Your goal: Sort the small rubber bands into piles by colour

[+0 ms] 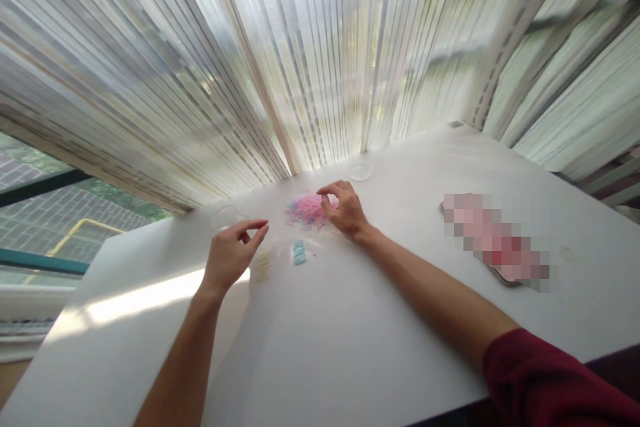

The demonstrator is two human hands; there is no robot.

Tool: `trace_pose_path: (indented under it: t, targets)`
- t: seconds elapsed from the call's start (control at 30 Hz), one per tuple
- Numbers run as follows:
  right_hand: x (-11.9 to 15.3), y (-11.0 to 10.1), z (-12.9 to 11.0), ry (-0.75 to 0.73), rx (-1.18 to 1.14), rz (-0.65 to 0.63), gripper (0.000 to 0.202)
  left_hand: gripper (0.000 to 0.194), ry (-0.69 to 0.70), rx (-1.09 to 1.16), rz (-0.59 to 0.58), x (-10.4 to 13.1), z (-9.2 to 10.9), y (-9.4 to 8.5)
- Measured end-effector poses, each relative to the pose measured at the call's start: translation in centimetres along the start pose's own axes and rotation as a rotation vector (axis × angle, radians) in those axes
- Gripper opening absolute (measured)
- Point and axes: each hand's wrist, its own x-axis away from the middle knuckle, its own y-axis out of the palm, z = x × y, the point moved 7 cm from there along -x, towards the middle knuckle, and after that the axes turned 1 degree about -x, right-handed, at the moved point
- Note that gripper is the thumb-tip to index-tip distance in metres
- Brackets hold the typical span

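Note:
A loose pile of small pink, blue and purple pieces [306, 209] lies on the white table [300, 347]. My right hand [345, 207] is at the pile's right edge, thumb and index finger curved towards each other; anything between their tips is too small to make out. My left hand [235, 250] hovers left of the pile, its thumb and index tips close together, and whether they hold something is unclear. Between and below the hands are a small group of light blue pieces [299, 253] and a group of yellowish pieces [263, 265].
A clear round lid or dish [360, 171] lies behind my right hand, and another clear round item [229, 216] behind my left. A pixelated pink flat object [493, 237] rests at the right. Striped curtains [320, 47] hang along the table's far edge.

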Motion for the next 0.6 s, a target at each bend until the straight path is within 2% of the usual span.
trace_pose_path:
  t: [0.1,0.2,0.33,0.6]
  targets:
    - [0.0,0.1,-0.1,-0.001,0.003,-0.013,0.018,0.042,-0.073,-0.014,-0.004,2.3,-2.9,-0.9]
    - [0.0,0.2,-0.2,0.01,0.004,-0.03,0.018,0.041,-0.09,-0.006,-0.024,4.3,-4.2,-0.7]
    - [0.1,0.2,-0.2,0.036,0.008,-0.05,0.018,0.037,-0.058,0.009,-0.049,5.7,-4.4,0.0]
    - [0.1,0.1,-0.2,0.056,0.008,-0.061,0.017,0.03,0.007,-0.012,-0.079,6.3,-4.7,0.8]
